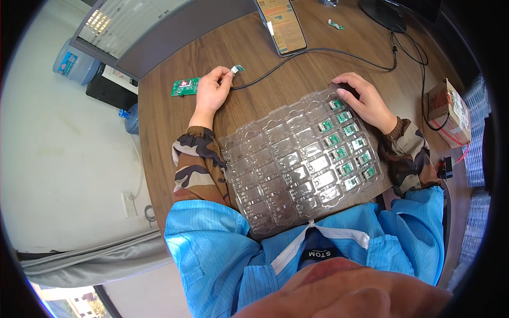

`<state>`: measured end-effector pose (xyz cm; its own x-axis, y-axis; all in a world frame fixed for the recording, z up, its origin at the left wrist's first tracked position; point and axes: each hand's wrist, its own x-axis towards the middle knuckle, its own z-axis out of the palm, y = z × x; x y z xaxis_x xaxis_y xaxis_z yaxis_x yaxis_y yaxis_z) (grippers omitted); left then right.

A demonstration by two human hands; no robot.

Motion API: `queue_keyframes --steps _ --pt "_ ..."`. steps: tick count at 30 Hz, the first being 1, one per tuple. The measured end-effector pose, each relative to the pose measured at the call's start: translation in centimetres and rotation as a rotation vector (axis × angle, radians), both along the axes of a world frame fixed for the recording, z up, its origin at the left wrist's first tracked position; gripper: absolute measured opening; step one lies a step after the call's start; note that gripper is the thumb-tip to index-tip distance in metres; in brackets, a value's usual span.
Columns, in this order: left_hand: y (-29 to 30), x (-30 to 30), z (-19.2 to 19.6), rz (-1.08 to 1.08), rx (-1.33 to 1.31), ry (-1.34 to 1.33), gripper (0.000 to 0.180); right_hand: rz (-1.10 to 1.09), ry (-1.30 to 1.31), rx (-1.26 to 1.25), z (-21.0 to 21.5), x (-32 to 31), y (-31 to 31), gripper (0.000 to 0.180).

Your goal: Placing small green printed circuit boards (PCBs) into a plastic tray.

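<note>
Between the thumb and fingers of my left hand [213,89] is a small green circuit board with a silvery connector [237,69]. Just left of that hand lies a larger green circuit board [183,87], partly hidden behind it. A black cable [344,52] runs across the desk to my left hand; its end is hidden there. My right hand [366,100] grips the far right corner of a clear plastic tray [273,135], thumb against the edge. Several small green boards [339,153] sit in the tray's right-hand pockets.
A phone [283,29] leans at the back of the wooden desk [175,116]. Another small board [335,24] lies near a black monitor stand [384,15]. A cardboard box [448,114] stands at the right, with wires beside it. A grey partition [159,45] borders the far left.
</note>
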<state>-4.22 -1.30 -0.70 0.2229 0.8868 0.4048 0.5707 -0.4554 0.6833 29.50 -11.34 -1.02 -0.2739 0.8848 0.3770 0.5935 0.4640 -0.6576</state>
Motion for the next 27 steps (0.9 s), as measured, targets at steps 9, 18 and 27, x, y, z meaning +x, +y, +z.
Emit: queue_keyframes --steps 9,18,27 --pt "0.1 -0.21 -0.18 0.028 0.029 0.031 0.008 0.004 -0.015 0.0 -0.06 -0.13 0.09 0.023" --pt "-0.06 -0.13 -0.12 0.004 0.054 0.091 0.007 0.004 -0.019 0.006 -0.05 -0.1 0.02 0.023" --pt "-0.22 -0.04 0.02 0.007 0.052 0.109 0.007 0.004 -0.025 -0.004 -0.1 -0.08 -0.09 0.024"
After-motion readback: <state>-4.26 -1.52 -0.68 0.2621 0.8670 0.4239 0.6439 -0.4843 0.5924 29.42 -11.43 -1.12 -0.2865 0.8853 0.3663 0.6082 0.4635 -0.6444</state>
